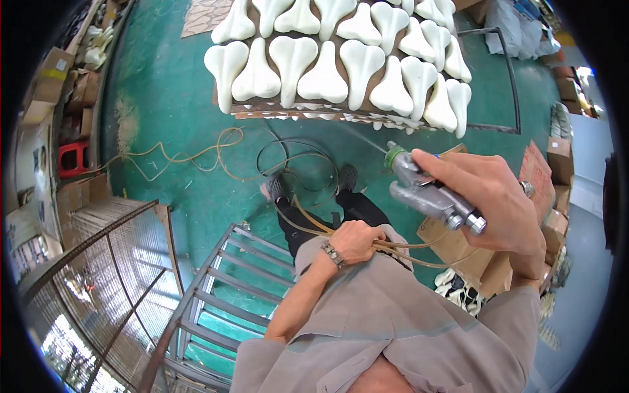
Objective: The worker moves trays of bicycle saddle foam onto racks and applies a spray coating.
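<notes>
My right hand (490, 196) is wrapped round a metal spray gun (414, 187) with a green ring near its nozzle. A thin pale mist leaves the nozzle toward the far left, below the near edge of a stack of boards (246, 112). Rows of white bone-shaped pieces (292, 62) lie on the top board, and more pieces show between the layers under it. At my waist, my left hand (357, 241) is closed round thin yellowish hoses (426, 246), which run on toward my right side. Their ends at the gun are hidden.
Hose coils (226, 147) lie on the green floor (164, 78) between me and the boards. A grey metal rack (223, 281) and a mesh frame (124, 229) stand at my left. Cardboard boxes (491, 268) are at my right. A red stool (73, 159) stands far left.
</notes>
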A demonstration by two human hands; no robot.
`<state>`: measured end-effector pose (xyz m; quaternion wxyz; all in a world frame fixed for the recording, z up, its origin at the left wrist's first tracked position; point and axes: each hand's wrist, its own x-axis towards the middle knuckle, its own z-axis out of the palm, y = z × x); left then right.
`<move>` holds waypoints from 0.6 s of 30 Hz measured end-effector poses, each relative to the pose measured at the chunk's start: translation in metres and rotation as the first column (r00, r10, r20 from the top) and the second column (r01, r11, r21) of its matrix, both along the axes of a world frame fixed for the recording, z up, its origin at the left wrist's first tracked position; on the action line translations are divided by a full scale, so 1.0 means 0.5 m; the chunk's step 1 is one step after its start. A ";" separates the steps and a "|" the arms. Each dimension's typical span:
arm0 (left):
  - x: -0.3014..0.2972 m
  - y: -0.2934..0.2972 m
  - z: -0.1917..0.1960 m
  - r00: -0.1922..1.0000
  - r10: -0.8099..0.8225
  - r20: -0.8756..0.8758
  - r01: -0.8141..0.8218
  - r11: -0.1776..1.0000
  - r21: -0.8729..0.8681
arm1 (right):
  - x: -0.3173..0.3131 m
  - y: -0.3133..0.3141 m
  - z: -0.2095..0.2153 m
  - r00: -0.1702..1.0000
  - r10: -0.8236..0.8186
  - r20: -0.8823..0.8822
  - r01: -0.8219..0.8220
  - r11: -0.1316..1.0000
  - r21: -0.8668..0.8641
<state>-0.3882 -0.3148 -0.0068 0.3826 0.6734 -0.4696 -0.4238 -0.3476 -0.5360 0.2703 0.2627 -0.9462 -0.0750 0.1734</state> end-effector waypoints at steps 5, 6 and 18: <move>-0.104 -0.157 0.012 0.989 0.145 0.022 -0.145 0.989 0.006 | 0.005 -0.171 -0.061 0.953 -0.036 0.300 0.065 0.994 -0.085; -0.121 -0.181 0.016 0.988 0.154 0.027 -0.155 0.988 0.020 | -0.005 -0.195 -0.062 0.953 -0.031 0.303 0.055 0.996 -0.071; -0.199 -0.298 0.054 0.993 0.119 0.023 -0.120 0.991 0.053 | -0.113 -0.327 -0.039 0.963 -0.038 0.266 0.040 0.999 0.000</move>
